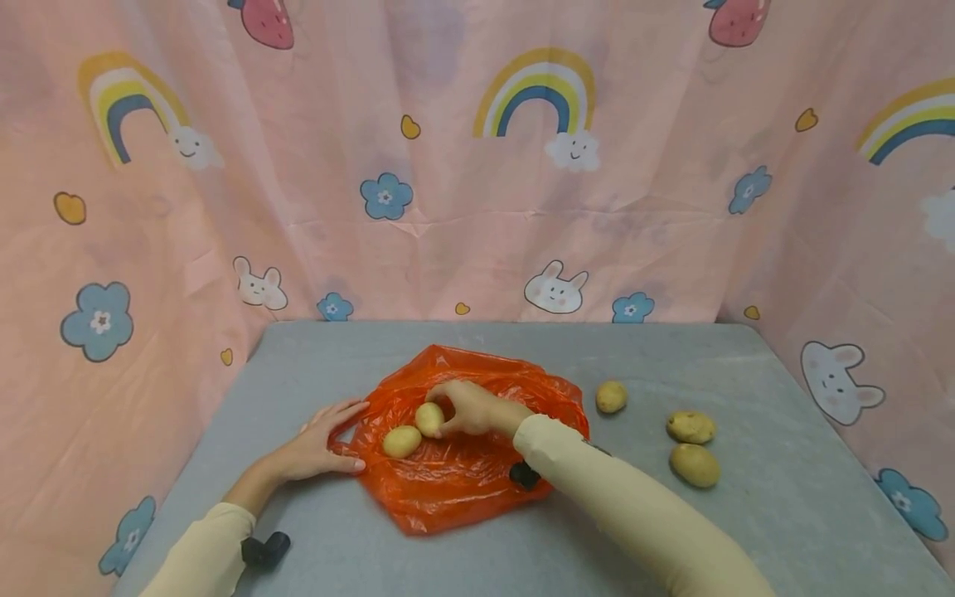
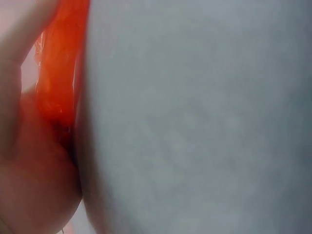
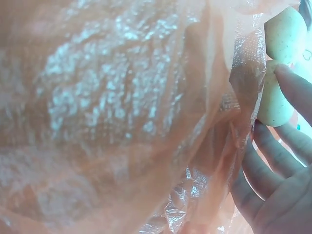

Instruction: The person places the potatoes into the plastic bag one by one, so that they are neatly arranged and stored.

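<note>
An orange-red plastic bag [image 1: 448, 497] lies spread flat on the table, crinkled and shiny. On it sit two pale yellow potatoes side by side. My right hand [image 1: 472, 408] pinches one potato [image 1: 429, 419] between thumb and fingers; the other potato [image 1: 402, 442] lies just left of it. In the right wrist view, the fingers curve round the held potato [image 3: 275, 102], close to the second one. My left hand [image 1: 317, 444] rests at the bag's left edge, fingers and thumb spread and touching the plastic. The left wrist view shows the bag [image 2: 61, 63] beside that hand.
To the right of the bag, a small potato [image 1: 611, 397] and two larger potatoes, one behind [image 1: 690, 427] and one in front [image 1: 695, 465], lie on the grey table [image 1: 806, 514]. A pink patterned curtain [image 1: 462, 249] hangs round the table's back and sides.
</note>
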The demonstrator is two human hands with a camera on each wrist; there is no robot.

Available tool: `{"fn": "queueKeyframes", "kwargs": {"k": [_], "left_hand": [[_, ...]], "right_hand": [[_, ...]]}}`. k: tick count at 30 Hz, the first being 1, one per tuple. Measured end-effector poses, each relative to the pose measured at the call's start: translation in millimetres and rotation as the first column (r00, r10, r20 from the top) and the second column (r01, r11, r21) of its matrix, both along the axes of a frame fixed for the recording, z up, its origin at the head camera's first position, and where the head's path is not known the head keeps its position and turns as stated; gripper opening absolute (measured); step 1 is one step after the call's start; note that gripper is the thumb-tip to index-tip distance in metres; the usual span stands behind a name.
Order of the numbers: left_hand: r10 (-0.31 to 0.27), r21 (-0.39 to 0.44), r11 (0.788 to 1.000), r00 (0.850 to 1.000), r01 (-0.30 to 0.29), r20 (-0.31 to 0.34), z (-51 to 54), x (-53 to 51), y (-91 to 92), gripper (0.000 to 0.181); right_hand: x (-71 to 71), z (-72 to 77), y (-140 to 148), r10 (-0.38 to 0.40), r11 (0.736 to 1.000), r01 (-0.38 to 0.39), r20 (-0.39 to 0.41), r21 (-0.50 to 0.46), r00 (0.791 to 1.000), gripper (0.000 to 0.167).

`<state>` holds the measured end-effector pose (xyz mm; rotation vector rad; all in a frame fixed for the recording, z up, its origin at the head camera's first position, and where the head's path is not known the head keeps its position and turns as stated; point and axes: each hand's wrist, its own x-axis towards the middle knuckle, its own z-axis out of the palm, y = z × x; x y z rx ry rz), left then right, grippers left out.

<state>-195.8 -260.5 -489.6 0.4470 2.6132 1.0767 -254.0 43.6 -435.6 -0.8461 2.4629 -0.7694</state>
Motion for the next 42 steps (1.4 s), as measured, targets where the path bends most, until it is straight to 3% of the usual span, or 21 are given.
{"fn": "queueKeyframes", "kwargs": {"k": [6, 20, 27, 42], "left_hand": [[0.002, 0.000, 1.000, 1.000, -0.002, -0.010, -3.1, -0.7, 0.2, 0.093], [0.010, 0.008, 1.000, 1.000, -0.010, -0.003, 1.2, -0.1, -0.1, 0.094], [-0.001, -0.004, 1.000, 1.000, 0.001, -0.016, 2.8, 0.7, -1.0, 0.094], [-0.018, -0.029, 0.999, 1.000, 0.018, -0.002, 3.3, 1.8, 0.3, 0.095]], "right_hand": [[0.8, -0.7, 3, 0.001, 1.000, -0.001, 0.017, -0.009, 1.000, 0.050], [6.3, 9.9, 9, -0.032, 0.999, 0.034, 0.069, -0.029, 0.997, 0.053], [13.9, 21.3, 19, -0.015, 0.996, 0.019, 0.045, -0.091, 0.999, 0.051], [28.9, 33.5, 57, -0.065, 0.978, 0.072, 0.045, -0.196, 0.997, 0.051]]}}
